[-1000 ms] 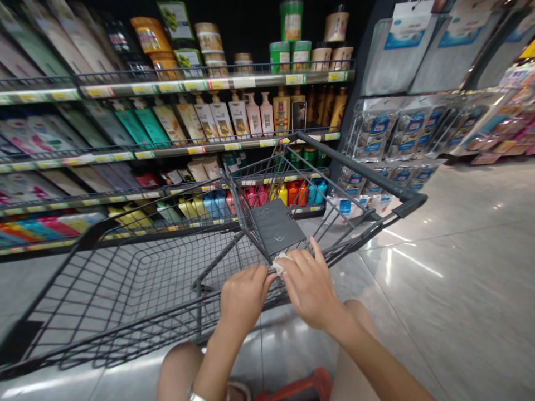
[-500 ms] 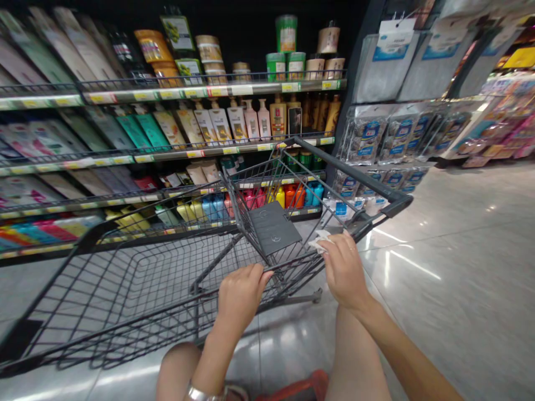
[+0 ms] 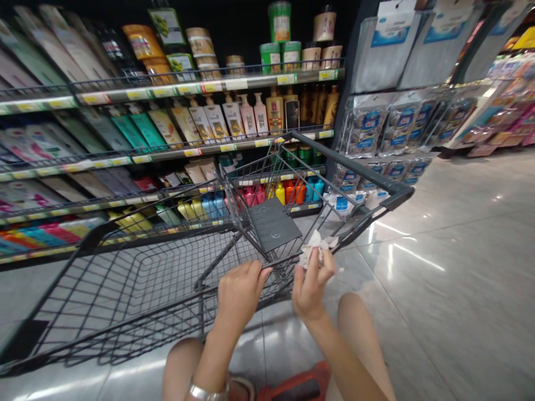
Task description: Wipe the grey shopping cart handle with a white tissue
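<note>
A dark grey wire shopping cart (image 3: 137, 278) stands sideways in front of me, its basket to the left and its push handle (image 3: 346, 167) at the upper right. My left hand (image 3: 240, 292) is closed around the near top rail of the cart. Just right of it, my right hand (image 3: 312, 287) pinches a crumpled white wipe (image 3: 317, 245), palm side turned partly up, close to the same rail. Whether the wipe touches the rail I cannot tell. A flat grey seat panel (image 3: 273, 225) lies inside the cart beyond my hands.
Shelves (image 3: 167, 153) of bottles and jars run behind the cart. Packaged goods (image 3: 365, 131) hang on a rack at the right. Below me a red-orange object with a dark top (image 3: 296, 384) sits between my legs. Grey shiny tiles (image 3: 460, 278) make up the floor.
My right hand has moved left along the rail and turned over, so the wipe shows more. My left hand keeps its hold. My right knee has shifted.
</note>
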Demonstrator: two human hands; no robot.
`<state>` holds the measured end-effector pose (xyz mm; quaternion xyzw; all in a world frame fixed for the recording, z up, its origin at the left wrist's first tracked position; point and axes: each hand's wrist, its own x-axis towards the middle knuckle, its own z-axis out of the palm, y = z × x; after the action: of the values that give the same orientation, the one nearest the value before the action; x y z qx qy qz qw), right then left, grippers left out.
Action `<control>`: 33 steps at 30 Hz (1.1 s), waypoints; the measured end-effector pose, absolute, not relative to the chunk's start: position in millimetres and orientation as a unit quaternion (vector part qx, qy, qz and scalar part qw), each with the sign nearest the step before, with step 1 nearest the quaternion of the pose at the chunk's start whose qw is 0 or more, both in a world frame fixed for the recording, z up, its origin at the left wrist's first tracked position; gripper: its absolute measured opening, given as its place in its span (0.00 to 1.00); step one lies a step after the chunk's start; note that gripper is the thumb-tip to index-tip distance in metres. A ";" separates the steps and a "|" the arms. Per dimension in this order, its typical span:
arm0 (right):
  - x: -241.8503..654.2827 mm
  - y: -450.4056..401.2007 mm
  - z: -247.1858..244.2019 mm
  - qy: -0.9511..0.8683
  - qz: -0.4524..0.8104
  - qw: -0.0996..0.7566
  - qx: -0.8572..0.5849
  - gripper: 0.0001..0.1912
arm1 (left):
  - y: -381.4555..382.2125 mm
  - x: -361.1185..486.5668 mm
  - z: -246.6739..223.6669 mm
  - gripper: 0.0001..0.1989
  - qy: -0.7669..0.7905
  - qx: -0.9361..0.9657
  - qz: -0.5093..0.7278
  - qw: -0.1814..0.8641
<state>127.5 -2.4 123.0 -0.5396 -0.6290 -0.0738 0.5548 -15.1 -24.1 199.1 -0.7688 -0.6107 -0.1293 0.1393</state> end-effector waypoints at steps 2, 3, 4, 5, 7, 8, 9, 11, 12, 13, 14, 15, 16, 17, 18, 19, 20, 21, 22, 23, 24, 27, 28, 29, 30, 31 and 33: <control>121.9 -5.5 112.1 -0.629 -0.066 0.553 -0.543 0.28 | -23.6 -14.7 199.0 0.18 -0.611 -0.769 -0.126 0.141; 120.2 -6.0 108.0 -0.622 -0.065 0.559 -0.544 0.27 | -23.3 -14.5 198.9 0.19 -0.613 -0.768 -0.125 0.140; 119.1 -5.6 104.8 -0.613 -0.066 0.569 -0.544 0.26 | -22.9 -14.3 199.0 0.19 -0.615 -0.766 -0.122 0.139; 118.4 -4.5 102.5 -0.602 -0.070 0.581 -0.543 0.24 | -22.5 -14.1 199.0 0.19 -0.618 -0.765 -0.120 0.136; 117.8 -0.9 100.2 -0.580 -0.090 0.608 -0.535 0.19 | -21.8 -13.6 199.2 0.19 -0.624 -0.761 -0.114 0.134; 117.8 1.0 99.8 -0.572 -0.105 0.618 -0.529 0.17 | -21.6 -13.4 199.2 0.19 -0.626 -0.760 -0.112 0.135; 118.1 2.8 99.6 -0.567 -0.118 0.624 -0.524 0.16 | -21.5 -13.3 199.2 0.19 -0.626 -0.760 -0.110 0.137; 119.6 5.3 99.5 -0.570 -0.135 0.626 -0.515 0.15 | -21.6 -13.2 198.9 0.19 -0.623 -0.761 -0.108 0.145; 121.0 5.9 99.4 -0.575 -0.137 0.623 -0.513 0.15 | -21.8 -13.2 198.6 0.19 -0.622 -0.761 -0.109 0.149; 122.8 6.0 99.5 -0.583 -0.135 0.619 -0.509 0.15 | -22.0 -13.4 198.3 0.19 -0.620 -0.762 -0.109 0.153; 124.9 5.9 99.8 -0.591 -0.132 0.616 -0.504 0.15 | -22.2 -13.6 198.0 0.19 -0.619 -0.762 -0.110 0.157; 127.4 5.5 100.3 -0.600 -0.126 0.614 -0.498 0.16 | -22.4 -13.9 197.7 0.20 -0.618 -0.762 -0.110 0.161; 130.2 5.0 101.2 -0.609 -0.119 0.612 -0.491 0.16 | -22.5 -14.3 197.4 0.20 -0.618 -0.761 -0.110 0.164; 133.3 4.3 102.5 -0.619 -0.110 0.609 -0.484 0.17 | -22.5 -14.8 197.2 0.20 -0.617 -0.761 -0.109 0.166; 136.4 3.6 104.2 -0.629 -0.102 0.606 -0.476 0.17 | -22.4 -15.4 197.1 0.20 -0.616 -0.761 -0.109 0.168; 139.6 2.9 106.1 -0.640 -0.095 0.602 -0.467 0.18 | -22.2 -16.0 196.9 0.20 -0.615 -0.762 -0.108 0.170; 142.7 2.3 108.2 -0.652 -0.088 0.598 -0.459 0.18 | -22.0 -16.7 196.8 0.20 -0.614 -0.763 -0.109 0.172; 145.7 1.6 110.3 -0.663 -0.081 0.592 -0.451 0.18 | -21.8 -17.4 196.6 0.21 -0.612 -0.764 -0.112 0.174; 148.5 1.0 112.2 -0.674 -0.075 0.586 -0.444 0.18 | -21.7 -18.2 196.3 0.21 -0.609 -0.765 -0.116 0.176; 151.1 0.4 114.0 -0.683 -0.069 0.579 -0.439 0.18 | -21.8 -18.8 196.1 0.21 -0.606 -0.766 -0.120 0.179; 153.3 -0.2 115.4 -0.692 -0.064 0.573 -0.435 0.18 | -22.0 -19.5 195.9 0.21 -0.604 -0.766 -0.124 0.180; 157.4 -1.7 118.1 -0.705 -0.056 0.562 -0.428 0.19 | -23.4 -20.8 195.7 0.21 -0.602 -0.766 -0.132 0.180; 157.9 -2.1 118.6 -0.706 -0.054 0.563 -0.427 0.19 | -24.0 -21.1 195.8 0.21 -0.603 -0.766 -0.132 0.179; 158.0 -2.6 119.0 -0.705 -0.050 0.564 -0.427 0.20 | -24.6 -21.3 195.9 0.21 -0.603 -0.766 -0.133 0.177; 157.9 -3.1 119.3 -0.704 -0.045 0.566 -0.427 0.20 | -25.0 -21.4 196.0 0.21 -0.603 -0.766 -0.133 0.176; 157.7 -3.8 119.5 -0.702 -0.038 0.568 -0.427 0.20 | -25.4 -21.5 196.1 0.21 -0.603 -0.767 -0.132 0.176; 158.1 -6.1 119.0 -0.697 -0.016 0.574 -0.430 0.20 | -25.7 -21.5 196.1 0.21 -0.602 -0.767 -0.131 0.179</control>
<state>158.1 -6.1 119.0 -0.4301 -0.6968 -0.0158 0.5738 -21.5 -25.7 196.1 -0.7671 -0.6022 -0.1305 0.1786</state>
